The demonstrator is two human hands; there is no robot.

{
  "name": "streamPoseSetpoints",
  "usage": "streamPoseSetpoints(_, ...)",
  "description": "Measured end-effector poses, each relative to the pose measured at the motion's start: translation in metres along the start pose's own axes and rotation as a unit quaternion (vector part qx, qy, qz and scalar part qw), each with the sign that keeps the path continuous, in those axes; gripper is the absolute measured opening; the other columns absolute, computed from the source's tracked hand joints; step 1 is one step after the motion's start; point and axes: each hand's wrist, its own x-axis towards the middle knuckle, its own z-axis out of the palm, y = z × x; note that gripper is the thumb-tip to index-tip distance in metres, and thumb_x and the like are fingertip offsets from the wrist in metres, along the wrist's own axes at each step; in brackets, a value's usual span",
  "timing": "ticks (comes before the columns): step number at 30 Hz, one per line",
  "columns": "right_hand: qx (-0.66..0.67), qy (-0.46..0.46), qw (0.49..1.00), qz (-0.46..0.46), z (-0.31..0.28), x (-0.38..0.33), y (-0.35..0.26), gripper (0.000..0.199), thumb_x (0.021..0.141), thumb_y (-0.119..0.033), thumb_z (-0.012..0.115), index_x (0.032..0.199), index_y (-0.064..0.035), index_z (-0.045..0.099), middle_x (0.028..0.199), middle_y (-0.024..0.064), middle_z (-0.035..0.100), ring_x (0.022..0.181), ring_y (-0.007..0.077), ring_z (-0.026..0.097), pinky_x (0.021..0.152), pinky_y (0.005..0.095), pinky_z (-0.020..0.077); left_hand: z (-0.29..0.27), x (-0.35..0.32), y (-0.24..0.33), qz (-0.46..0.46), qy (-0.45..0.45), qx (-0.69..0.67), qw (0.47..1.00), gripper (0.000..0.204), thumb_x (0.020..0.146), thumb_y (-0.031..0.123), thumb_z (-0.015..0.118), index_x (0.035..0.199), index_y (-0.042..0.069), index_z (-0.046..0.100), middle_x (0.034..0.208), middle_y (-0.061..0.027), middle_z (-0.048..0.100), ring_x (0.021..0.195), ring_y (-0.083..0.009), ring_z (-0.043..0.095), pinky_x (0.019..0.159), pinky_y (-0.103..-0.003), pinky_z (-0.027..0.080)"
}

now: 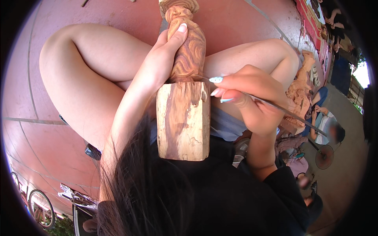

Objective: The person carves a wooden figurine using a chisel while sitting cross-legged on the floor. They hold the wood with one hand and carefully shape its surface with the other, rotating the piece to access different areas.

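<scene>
Wooden carving (189, 51) filled the curled left hand (162, 57) as the right hand (262, 85) pinched a slim rod-like tool (291, 113), apparently working beside the squared block (183, 122); the next stroke likely wanted steadiness.

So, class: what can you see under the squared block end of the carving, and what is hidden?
Below the squared block, blue-grey shorts and a black top show past its edges. Whatever lies directly under it is covered, so what it rests on cannot be seen.
</scene>
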Motion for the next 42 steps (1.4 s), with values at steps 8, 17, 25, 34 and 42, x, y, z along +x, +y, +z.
streamPoseSetpoints(8, -0.064, 0.020, 0.997, -0.025, 0.017, -0.003, -0.007, 0.010, 0.078, 0.003, 0.071, 0.087, 0.0044, 0.067, 0.073, 0.0113, 0.064, 0.061, 0.0192, 0.059, 0.054, 0.0276, 0.0438, 0.000, -0.001, -0.002, 0.009, 0.013, 0.006, 1.000, 0.063, 0.097, 0.045, 0.051, 0.134, -0.005, 0.039, 0.115, -0.0133, 0.058, 0.104, -0.0164, 0.057, 0.093, -0.029, 0.045)
streamPoseSetpoints(17, -0.082, -0.009, 0.996, 0.045, 0.016, 0.007, -0.021, 0.007, 0.078, 0.005, 0.069, 0.085, 0.0050, 0.068, 0.069, 0.0098, 0.061, 0.054, 0.0140, 0.056, 0.050, 0.0244, 0.0418, 0.003, 0.000, -0.007, 0.051, 0.028, 0.051, 0.997, 0.064, 0.097, 0.046, 0.051, 0.132, -0.006, 0.040, 0.113, -0.0151, 0.058, 0.103, -0.0176, 0.057, 0.093, -0.029, 0.044)
streamPoseSetpoints(25, -0.159, -0.061, 0.984, -0.048, 0.014, -0.002, -0.021, 0.025, 0.075, -0.006, 0.064, 0.099, -0.0004, 0.067, 0.076, 0.0078, 0.058, 0.063, 0.0191, 0.060, 0.052, 0.0279, 0.0454, -0.004, 0.005, -0.013, 0.051, 0.038, 0.119, 0.991, 0.070, 0.096, 0.053, 0.047, 0.133, -0.006, 0.039, 0.114, -0.0211, 0.060, 0.109, -0.0243, 0.058, 0.096, -0.032, 0.042)
streamPoseSetpoints(34, -0.171, -0.084, 0.981, -0.043, 0.009, 0.003, -0.020, 0.022, 0.068, 0.007, 0.070, 0.089, 0.0041, 0.067, 0.070, 0.0104, 0.059, 0.059, 0.0183, 0.060, 0.050, 0.0268, 0.0447, -0.002, 0.005, -0.014, 0.079, 0.035, 0.116, 0.989, 0.069, 0.096, 0.051, 0.048, 0.133, -0.006, 0.039, 0.114, -0.0217, 0.060, 0.109, -0.0250, 0.058, 0.096, -0.032, 0.042)
streamPoseSetpoints(42, -0.130, -0.093, 0.986, -0.038, 0.009, 0.011, -0.017, 0.016, 0.073, 0.003, 0.070, 0.088, 0.0045, 0.067, 0.069, 0.0101, 0.058, 0.056, 0.0164, 0.056, 0.050, 0.0253, 0.0429, -0.003, 0.005, -0.011, 0.061, 0.037, 0.105, 0.992, 0.068, 0.096, 0.050, 0.048, 0.134, -0.006, 0.039, 0.116, -0.0231, 0.060, 0.110, -0.0266, 0.058, 0.096, -0.033, 0.042)
